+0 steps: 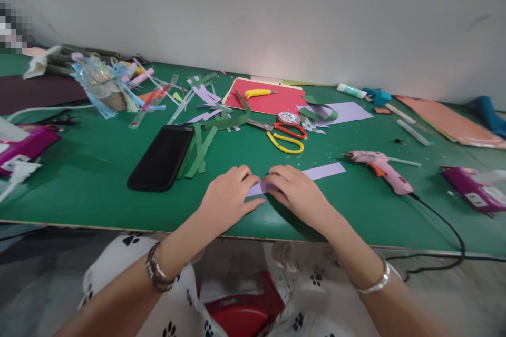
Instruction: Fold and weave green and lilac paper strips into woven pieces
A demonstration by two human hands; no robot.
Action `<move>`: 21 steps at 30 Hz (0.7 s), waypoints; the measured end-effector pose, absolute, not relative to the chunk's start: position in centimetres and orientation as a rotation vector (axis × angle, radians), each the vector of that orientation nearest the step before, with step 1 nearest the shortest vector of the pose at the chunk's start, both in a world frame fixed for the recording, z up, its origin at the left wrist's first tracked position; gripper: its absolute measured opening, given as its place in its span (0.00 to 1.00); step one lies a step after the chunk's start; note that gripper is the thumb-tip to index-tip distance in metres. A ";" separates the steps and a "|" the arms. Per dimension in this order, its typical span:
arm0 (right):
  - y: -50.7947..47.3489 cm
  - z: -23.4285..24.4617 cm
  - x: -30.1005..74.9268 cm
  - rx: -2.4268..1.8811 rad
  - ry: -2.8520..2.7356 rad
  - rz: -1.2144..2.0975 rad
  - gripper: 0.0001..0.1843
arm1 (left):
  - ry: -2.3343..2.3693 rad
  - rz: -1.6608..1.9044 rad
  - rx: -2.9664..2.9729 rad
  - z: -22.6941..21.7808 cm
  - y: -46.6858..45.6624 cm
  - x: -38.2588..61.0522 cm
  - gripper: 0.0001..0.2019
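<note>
A lilac paper strip (324, 170) lies across the green table near its front edge, its right end sticking out past my hands. My left hand (231, 193) grips the strip's left end, fingers bent above it and thumb stretched out below. Close beside it, my right hand (294, 192) has its curled fingertips on the same strip, partly hiding it. Scissors (282, 130) with one red and one yellow handle lie just beyond my hands, blades parted. Left of my hands rests a black phone (161, 158), with green paper strips (201, 152) at its side.
A pink glue gun (381, 168) lies to the right, its cord running over the front edge. Purple power strips (476, 188) sit at both sides. Farther back are red paper (269, 101), a yellow cutter (259, 93), a ruler (154, 100), a glue tube (351, 90) and paper scraps.
</note>
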State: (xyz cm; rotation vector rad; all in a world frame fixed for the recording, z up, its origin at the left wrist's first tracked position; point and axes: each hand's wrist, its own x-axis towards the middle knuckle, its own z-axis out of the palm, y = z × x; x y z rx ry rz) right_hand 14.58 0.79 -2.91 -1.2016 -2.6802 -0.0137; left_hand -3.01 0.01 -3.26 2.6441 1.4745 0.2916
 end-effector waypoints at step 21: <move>-0.4 -2.0 14.4 -0.938 -2.487 -0.488 0.12 | 1.182 0.780 3.194 -2.7 -0.2 -3.7 0.10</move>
